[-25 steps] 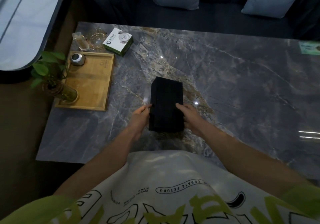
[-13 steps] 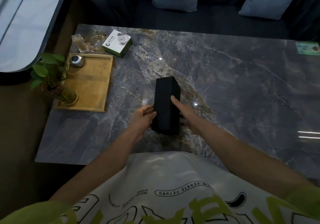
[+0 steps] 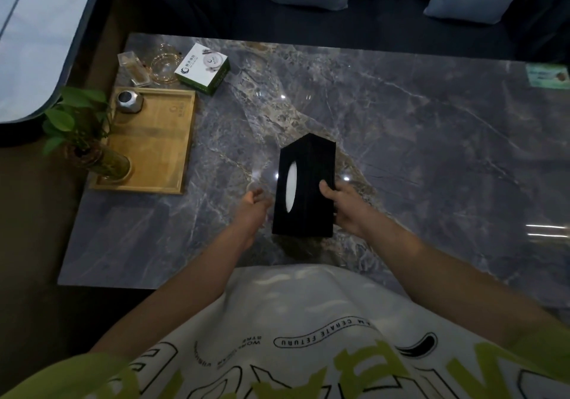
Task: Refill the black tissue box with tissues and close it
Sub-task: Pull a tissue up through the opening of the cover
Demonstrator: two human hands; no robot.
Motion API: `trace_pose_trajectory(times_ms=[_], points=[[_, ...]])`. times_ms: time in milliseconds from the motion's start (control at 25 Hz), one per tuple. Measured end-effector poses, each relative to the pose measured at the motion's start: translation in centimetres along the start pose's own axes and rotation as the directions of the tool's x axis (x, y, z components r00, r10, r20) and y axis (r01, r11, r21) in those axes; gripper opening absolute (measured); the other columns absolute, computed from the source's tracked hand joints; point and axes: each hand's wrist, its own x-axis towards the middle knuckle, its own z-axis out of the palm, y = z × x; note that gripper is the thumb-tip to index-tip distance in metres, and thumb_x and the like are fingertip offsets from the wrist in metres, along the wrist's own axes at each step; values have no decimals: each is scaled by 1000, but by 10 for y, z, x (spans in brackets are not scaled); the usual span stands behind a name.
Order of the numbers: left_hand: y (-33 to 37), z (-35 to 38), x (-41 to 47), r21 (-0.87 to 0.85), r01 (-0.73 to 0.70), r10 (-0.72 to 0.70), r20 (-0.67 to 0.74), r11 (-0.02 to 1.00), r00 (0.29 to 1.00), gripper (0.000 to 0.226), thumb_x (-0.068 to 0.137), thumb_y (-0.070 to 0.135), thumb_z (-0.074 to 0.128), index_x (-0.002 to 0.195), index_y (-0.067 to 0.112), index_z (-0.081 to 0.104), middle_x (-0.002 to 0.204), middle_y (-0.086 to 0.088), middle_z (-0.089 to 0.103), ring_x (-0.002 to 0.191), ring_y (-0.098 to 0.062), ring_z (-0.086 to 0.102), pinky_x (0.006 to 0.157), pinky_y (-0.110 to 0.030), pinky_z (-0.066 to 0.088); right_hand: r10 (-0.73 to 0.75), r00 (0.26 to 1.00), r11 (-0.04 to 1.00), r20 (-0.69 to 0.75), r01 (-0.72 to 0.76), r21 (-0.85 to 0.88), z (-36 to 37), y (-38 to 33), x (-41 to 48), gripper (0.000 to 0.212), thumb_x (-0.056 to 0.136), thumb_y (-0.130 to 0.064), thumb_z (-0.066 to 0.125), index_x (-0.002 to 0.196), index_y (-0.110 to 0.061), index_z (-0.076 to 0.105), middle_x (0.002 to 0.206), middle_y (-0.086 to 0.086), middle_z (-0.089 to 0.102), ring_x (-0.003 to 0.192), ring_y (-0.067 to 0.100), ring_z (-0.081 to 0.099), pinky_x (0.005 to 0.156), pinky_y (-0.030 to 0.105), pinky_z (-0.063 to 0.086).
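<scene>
On the marble bench, near its front edge, the black tissue box is found, tilted so that the face with the oval opening is turned up and to the left. White tissue is seen through this opening. The box is clamped by the right hand: the thumb is laid on the top face, and the other fingers are wrapped around the right side. The left hand is kept just beside the left side of the box, with the fingers loosely apart and nothing held in it; whether it touches the box cannot be told. Well to the left of the box a wooden tray is placed, and on it a small metal pot and a glass vase with a green plant are set. Behind the tray, a white and green carton and some clear glass items are seen.
</scene>
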Motion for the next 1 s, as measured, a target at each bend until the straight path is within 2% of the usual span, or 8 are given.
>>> trace_pose_trajectory(times_ms=[120, 240, 360, 480, 640, 760, 840, 1000], points=[[-7, -3, 0, -21, 142, -139, 79, 990, 987, 38, 98, 25, 48, 131, 8, 53, 98, -4, 68, 76, -15, 63, 49, -20, 49, 73, 991, 989, 116, -87, 119, -4, 10, 0, 24, 97, -31, 56, 113, -15, 66, 102, 2, 75, 99, 22, 69, 79, 38, 58], [-13, -3, 1, -29, 113, -111, 60, 993, 992, 28, 98, 16, 47, 121, 6, 61, 99, -7, 70, 79, -18, 66, 59, -26, 54, 117, 982, 974, 149, -142, 175, -3, 19, 3, 23, 101, -27, 50, 116, -14, 63, 102, 4, 76, 93, 20, 73, 71, 37, 60], [-14, -5, 1, -22, 39, -39, 19, 999, 999, 28, 94, 6, 54, 122, 2, 59, 109, -12, 67, 93, -24, 64, 82, -39, 55, 57, 998, 997, 36, -58, 45, -6, 23, 9, 19, 102, -19, 48, 116, -15, 61, 103, 5, 70, 82, 16, 72, 61, 30, 56], [-12, -4, -2, -15, 45, -44, 37, 999, 998, 30, 90, 2, 60, 120, 6, 60, 102, -7, 66, 87, -21, 63, 70, -36, 55, -78, 991, 992, -105, 66, -110, -7, 26, 16, 28, 102, -10, 45, 125, -15, 59, 99, 4, 69, 77, 13, 67, 58, 26, 54], [-8, 2, -6, 40, 48, -50, 44, 998, 998, 37, 86, -1, 65, 121, 7, 59, 107, -10, 64, 97, -26, 63, 67, -34, 56, -168, 972, 954, -167, 118, -275, -8, 28, 24, 32, 102, -7, 41, 127, -12, 61, 117, 16, 67, 100, 28, 64, 92, 46, 54], [-9, 7, -6, 84, 41, -45, 52, 996, 998, 36, 84, 0, 67, 118, 6, 60, 107, -12, 65, 98, -27, 64, 77, -42, 58, -263, 946, 907, -191, 175, -384, -13, 28, 22, 34, 101, -11, 46, 134, -9, 54, 122, 15, 64, 105, 27, 63, 90, 41, 55], [-7, 10, -6, 125, 28, -35, 51, 992, 998, 37, 83, 1, 68, 119, 5, 59, 110, -14, 64, 101, -28, 64, 84, -47, 57, -424, 889, 795, -174, 273, -541, -13, 28, 16, 42, 96, -14, 56, 137, -13, 49, 128, 14, 57, 106, 22, 59, 88, 31, 52], [-6, 11, -7, 147, 26, -33, 44, 989, 998, 36, 84, 1, 68, 119, 2, 58, 110, -16, 64, 102, -29, 63, 87, -51, 55, -578, 816, 384, -19, 251, -889, 2, 26, 11, 37, 88, -30, 65, 124, -27, 59, 138, 14, 38, 120, 30, 47, 97, 36, 45]])
